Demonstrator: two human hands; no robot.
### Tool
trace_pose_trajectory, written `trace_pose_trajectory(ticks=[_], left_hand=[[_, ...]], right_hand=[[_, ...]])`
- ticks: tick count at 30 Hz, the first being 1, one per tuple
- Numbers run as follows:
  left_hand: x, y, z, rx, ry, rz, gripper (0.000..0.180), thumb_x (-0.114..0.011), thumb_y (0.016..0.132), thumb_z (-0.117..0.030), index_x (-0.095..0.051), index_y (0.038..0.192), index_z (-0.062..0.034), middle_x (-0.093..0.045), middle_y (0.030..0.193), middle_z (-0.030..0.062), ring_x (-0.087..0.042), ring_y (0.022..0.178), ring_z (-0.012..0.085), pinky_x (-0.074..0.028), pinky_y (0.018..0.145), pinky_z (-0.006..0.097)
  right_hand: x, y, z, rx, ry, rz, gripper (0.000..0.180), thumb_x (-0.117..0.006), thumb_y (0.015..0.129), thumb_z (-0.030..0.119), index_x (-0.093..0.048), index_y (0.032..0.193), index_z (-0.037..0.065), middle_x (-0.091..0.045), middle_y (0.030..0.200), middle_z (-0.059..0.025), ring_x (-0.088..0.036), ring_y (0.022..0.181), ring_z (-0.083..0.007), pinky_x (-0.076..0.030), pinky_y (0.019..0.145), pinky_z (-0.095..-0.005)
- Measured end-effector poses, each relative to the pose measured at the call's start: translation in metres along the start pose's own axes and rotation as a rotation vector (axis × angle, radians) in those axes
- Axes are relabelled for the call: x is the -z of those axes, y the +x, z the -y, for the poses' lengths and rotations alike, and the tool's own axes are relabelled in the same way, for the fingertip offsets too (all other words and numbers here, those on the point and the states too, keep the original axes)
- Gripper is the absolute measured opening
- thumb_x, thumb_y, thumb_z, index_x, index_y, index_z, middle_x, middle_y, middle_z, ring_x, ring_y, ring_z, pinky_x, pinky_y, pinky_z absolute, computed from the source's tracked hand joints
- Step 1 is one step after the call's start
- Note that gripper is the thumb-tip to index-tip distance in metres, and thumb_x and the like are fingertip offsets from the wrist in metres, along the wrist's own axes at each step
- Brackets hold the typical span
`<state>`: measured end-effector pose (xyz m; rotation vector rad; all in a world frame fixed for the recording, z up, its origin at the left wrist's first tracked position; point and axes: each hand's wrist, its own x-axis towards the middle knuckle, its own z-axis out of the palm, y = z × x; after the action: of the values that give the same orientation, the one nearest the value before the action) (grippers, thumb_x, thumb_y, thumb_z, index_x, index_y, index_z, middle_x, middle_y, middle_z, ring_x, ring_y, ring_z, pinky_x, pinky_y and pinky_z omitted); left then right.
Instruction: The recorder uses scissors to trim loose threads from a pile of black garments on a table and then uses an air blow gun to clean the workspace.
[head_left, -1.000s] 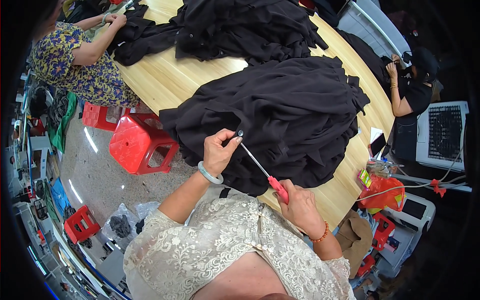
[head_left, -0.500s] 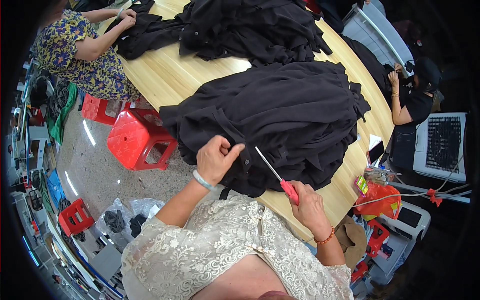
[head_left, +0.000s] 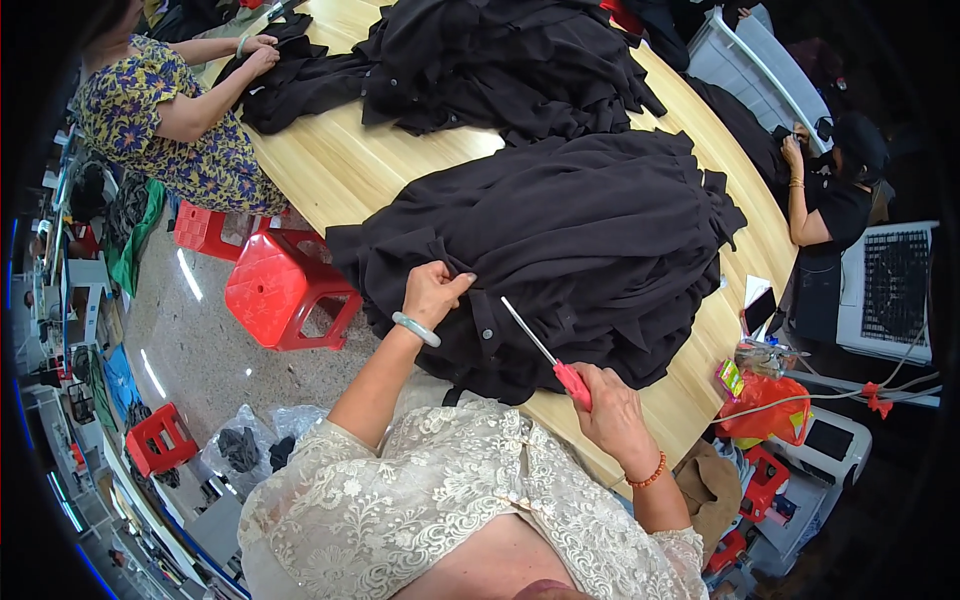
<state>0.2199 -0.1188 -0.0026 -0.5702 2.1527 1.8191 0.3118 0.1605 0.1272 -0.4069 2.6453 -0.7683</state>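
Note:
A heap of black garments (head_left: 580, 235) lies across the near part of the table, gathered in folds. My left hand (head_left: 432, 295) is at the heap's near left side, thumb and fingers pinched on the edge of a black garment. Beside that thumb, a strip of the cloth bears a round dark button (head_left: 488, 333). My right hand (head_left: 615, 415) is closed round what look like red-handled scissors (head_left: 572, 384). Their long thin metal blade part (head_left: 528, 328) points up and left over the cloth, apart from my left hand. The handle's end is hidden in my palm.
The wooden table (head_left: 355, 150) bears another black garment pile (head_left: 500, 65) farther off. Red stools (head_left: 280, 290) stand left of it. One person (head_left: 180, 120) handles black cloth at far left; another person (head_left: 840, 190) is at far right. A phone (head_left: 760, 310) lies by the right edge.
My left hand has moved a little away from me and its thumb has come down onto the black cloth. The scissors have shifted slightly left with my right hand. The view has tilted slightly.

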Motion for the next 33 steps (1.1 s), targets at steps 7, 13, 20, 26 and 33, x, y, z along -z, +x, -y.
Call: trace_pose_trajectory(ticks=[7,13,20,26,33], left_hand=[[0.003,-0.026,0.008,-0.023,-0.820,0.050,0.004,-0.065,0.090,-0.006,-0.063,0.087,-0.0032,-0.062,0.069,0.0036,-0.055,0.057,0.0089,-0.042,0.053,0.021],[-0.003,-0.036,0.016,-0.216,-0.673,0.018,0.006,-0.063,0.091,-0.005,-0.064,0.089,0.0002,-0.064,0.071,0.0051,-0.056,0.058,0.0091,-0.046,0.055,0.021],[-0.005,-0.039,0.028,-0.265,-0.541,-0.008,0.008,-0.062,0.091,-0.004,-0.065,0.090,0.0023,-0.065,0.072,0.0054,-0.057,0.059,0.0089,-0.047,0.055,0.021],[-0.005,-0.036,0.030,-0.284,-0.515,-0.019,0.010,-0.061,0.091,-0.003,-0.067,0.086,0.0025,-0.066,0.074,0.0056,-0.058,0.059,0.0088,-0.047,0.057,0.022],[-0.005,-0.040,0.011,0.120,-0.841,0.194,0.009,-0.056,0.095,-0.013,-0.061,0.102,-0.0098,-0.063,0.089,-0.0012,-0.058,0.078,0.0088,-0.048,0.071,0.025]], right_hand=[[0.007,0.014,0.004,0.056,0.009,0.014,0.039,-0.066,0.077,0.003,-0.057,0.115,0.007,-0.063,0.089,-0.0139,-0.061,0.083,-0.0318,-0.049,0.072,-0.0410],[0.009,0.025,0.010,0.039,-0.050,0.127,0.031,-0.066,0.080,0.009,-0.058,0.110,0.006,-0.062,0.077,-0.0140,-0.063,0.075,-0.0322,-0.049,0.066,-0.0415],[0.013,0.035,0.022,0.081,-0.031,0.164,0.026,-0.066,0.081,0.012,-0.058,0.105,0.005,-0.062,0.070,-0.0154,-0.063,0.067,-0.0347,-0.047,0.062,-0.0417],[0.018,0.036,0.025,0.037,-0.043,0.216,0.026,-0.065,0.082,0.012,-0.058,0.105,0.006,-0.063,0.069,-0.0162,-0.063,0.068,-0.0364,-0.047,0.062,-0.0425],[0.015,0.021,0.006,0.008,0.079,0.049,0.031,-0.068,0.081,0.010,-0.057,0.111,0.007,-0.064,0.080,-0.0152,-0.063,0.077,-0.0341,-0.048,0.068,-0.0415]])
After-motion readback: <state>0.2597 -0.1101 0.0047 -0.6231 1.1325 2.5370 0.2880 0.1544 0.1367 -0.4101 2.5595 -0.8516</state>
